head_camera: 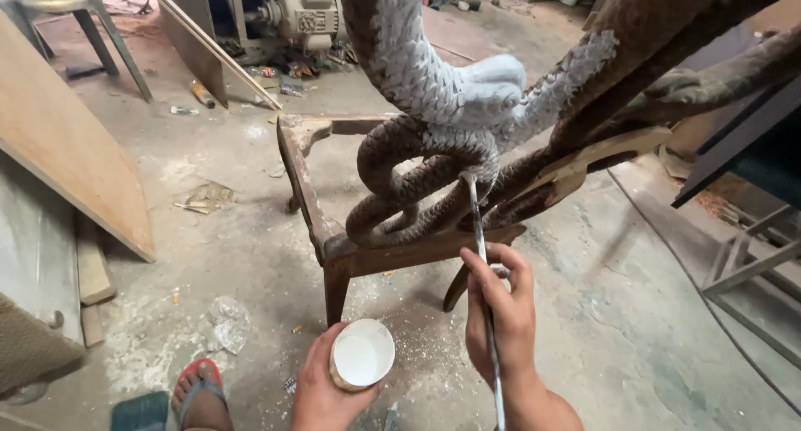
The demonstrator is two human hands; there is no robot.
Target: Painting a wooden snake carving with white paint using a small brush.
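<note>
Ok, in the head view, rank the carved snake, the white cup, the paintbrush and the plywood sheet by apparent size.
1. Carved snake, largest.
2. Plywood sheet, though partly cut off by the frame edge.
3. Paintbrush, long but thin, in the right hand.
4. White cup, smallest, in the left hand.

You have one view only, from your head: it looks steeply down and forward, close over your hands, across the carved snake [434, 147] to the floor [634, 314].
</note>
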